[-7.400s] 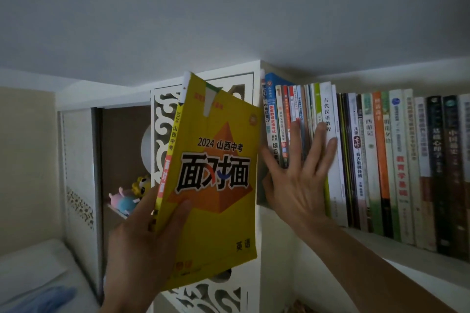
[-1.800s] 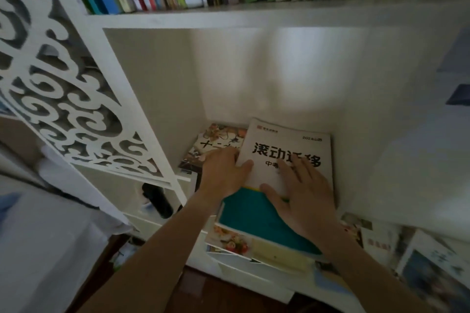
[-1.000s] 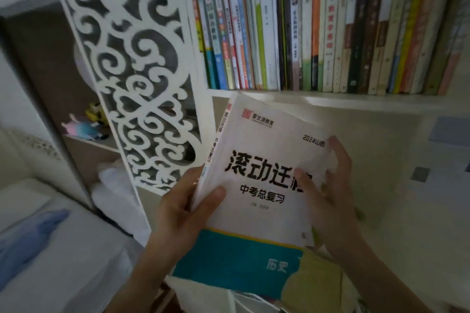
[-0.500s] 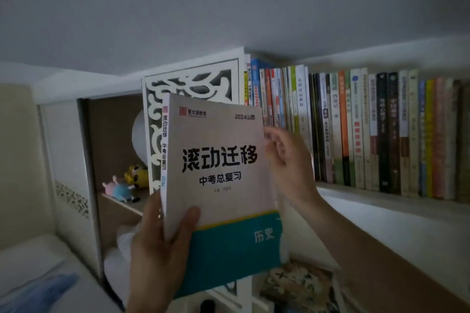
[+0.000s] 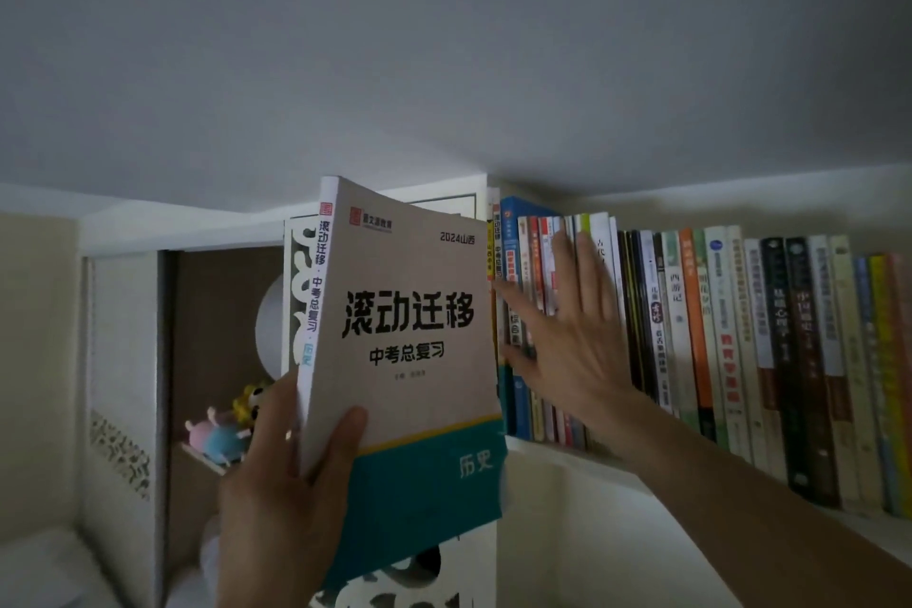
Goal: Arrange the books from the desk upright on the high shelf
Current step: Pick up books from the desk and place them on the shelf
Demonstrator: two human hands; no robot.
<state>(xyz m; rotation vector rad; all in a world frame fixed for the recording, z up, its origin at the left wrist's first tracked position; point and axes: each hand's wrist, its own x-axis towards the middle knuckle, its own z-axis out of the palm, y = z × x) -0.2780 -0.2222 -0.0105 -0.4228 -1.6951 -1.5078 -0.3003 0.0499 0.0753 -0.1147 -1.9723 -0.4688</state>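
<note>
Review book held up just left of the shelved row

Left hand (image 5: 291, 474) grips the grey-and-teal book (image 5: 404, 341) at its lower spine; right hand (image 5: 567, 336), fingers straight, presses the row (image 5: 691, 336) on the high shelf (image 5: 557, 452) (likely making a gap); released early, the row could close and buckle the soft cover

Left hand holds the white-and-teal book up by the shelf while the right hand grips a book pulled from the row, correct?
Not quite. The head view shows the right hand open, fingers straight against the row; no book is pulled out. The left hand does hold the book.
</note>
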